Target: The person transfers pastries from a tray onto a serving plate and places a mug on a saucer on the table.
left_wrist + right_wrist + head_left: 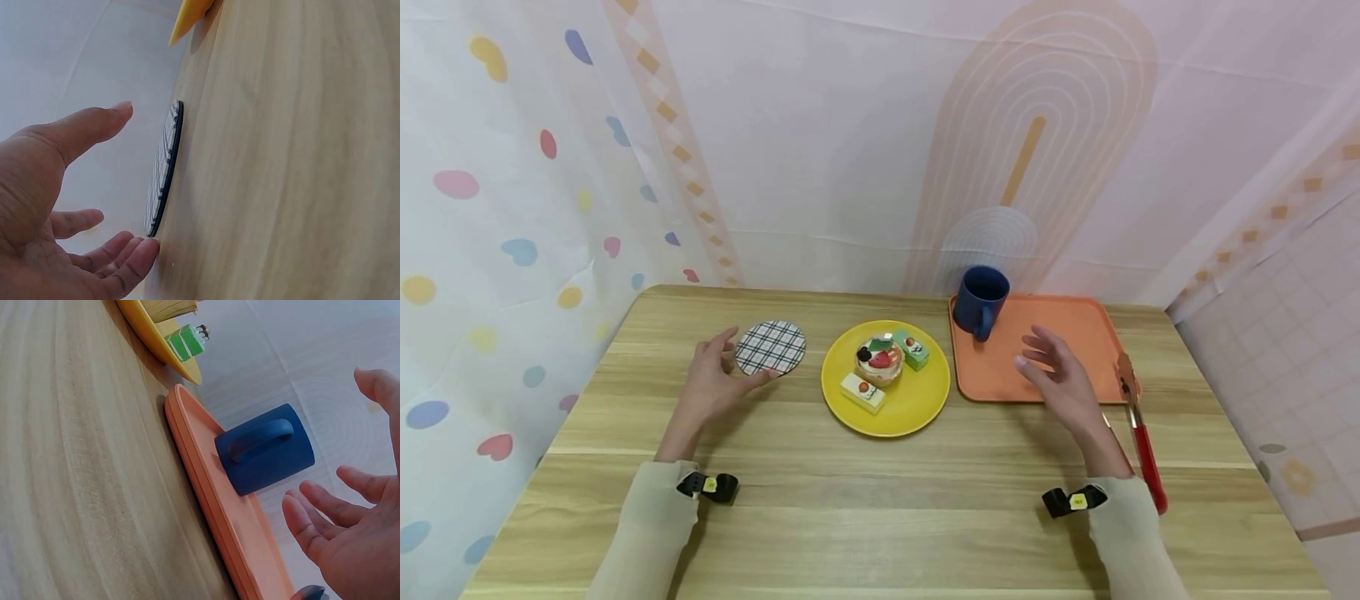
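My left hand (717, 377) is by the left side of a round checkered coaster (771, 347), thumb and fingers spread apart around its near left edge. In the left wrist view the coaster (165, 169) lies flat on the wood, with the fingertips (147, 250) right at its rim and nothing in the grasp. My right hand (1058, 377) hovers over the front of an orange tray (1037, 358), fingers loosely spread and holding nothing. A dark blue mug (981, 300) stands upright on the tray's back left corner, its handle (259, 439) facing the front.
Between the hands, a yellow plate (917, 408) bears a fruit tart (880, 360), a white cake slice (862, 392) and a green one (912, 350). Red-handled tongs (1146, 462) lean over the tray's right edge, beside the right wrist. A patterned curtain (827, 150) hangs behind the table.
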`<action>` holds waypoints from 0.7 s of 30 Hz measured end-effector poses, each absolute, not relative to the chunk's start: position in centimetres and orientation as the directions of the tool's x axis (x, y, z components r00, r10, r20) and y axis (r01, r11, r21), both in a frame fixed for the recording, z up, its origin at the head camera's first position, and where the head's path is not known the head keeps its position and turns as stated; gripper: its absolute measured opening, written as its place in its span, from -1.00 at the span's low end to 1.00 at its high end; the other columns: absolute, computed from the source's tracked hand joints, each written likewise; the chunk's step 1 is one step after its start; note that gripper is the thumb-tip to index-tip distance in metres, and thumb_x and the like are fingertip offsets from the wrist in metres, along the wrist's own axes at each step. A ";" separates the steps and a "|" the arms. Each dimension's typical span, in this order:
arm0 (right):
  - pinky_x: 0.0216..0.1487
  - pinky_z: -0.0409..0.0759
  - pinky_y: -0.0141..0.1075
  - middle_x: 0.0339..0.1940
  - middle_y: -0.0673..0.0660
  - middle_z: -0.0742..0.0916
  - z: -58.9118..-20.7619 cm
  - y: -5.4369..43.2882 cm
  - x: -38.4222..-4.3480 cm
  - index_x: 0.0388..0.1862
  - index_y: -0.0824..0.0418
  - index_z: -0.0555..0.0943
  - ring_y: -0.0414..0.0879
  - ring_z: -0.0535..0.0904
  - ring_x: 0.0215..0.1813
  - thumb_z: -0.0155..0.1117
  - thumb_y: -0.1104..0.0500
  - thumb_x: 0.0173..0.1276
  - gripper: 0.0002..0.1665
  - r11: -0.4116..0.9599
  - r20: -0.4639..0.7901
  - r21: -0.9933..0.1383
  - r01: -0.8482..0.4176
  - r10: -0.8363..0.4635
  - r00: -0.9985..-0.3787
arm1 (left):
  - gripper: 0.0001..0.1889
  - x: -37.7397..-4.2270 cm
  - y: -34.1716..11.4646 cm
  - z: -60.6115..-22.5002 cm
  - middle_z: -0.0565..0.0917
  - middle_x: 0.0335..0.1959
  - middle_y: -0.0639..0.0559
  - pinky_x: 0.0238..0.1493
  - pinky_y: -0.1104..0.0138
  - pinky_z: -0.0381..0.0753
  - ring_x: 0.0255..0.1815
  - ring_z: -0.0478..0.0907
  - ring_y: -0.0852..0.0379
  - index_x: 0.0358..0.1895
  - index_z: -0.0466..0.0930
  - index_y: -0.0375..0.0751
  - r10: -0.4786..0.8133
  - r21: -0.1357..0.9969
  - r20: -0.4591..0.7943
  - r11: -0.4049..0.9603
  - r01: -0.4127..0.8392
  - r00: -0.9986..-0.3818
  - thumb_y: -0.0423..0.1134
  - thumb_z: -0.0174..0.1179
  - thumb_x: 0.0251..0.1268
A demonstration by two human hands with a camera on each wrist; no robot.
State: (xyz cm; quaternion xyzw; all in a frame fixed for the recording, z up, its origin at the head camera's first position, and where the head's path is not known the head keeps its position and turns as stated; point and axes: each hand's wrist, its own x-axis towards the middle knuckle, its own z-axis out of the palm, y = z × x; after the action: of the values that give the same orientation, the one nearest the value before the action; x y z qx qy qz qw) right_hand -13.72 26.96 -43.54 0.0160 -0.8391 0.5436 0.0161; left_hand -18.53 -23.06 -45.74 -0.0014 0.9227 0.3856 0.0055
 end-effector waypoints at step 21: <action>0.36 0.64 0.15 0.54 0.28 0.45 -43.7 26.0 -16.3 0.66 0.04 0.17 0.17 0.41 0.50 0.27 -0.12 0.52 -0.14 0.345 -0.001 -0.938 -0.007 -0.022 -1.000 | 0.10 -19.6 -23.6 -46.7 0.17 0.33 -0.44 0.03 0.14 0.49 0.14 0.29 -0.21 0.59 0.01 -0.50 0.021 0.707 -0.110 0.705 -0.063 -0.994 -0.01 0.50 0.19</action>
State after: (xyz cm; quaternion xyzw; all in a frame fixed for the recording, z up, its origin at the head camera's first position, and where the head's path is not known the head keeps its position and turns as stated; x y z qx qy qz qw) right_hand -16.28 25.98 -43.75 0.0087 -0.8202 0.5720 -0.0065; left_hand -19.57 -23.58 -46.72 -0.0112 0.9216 0.3842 0.0548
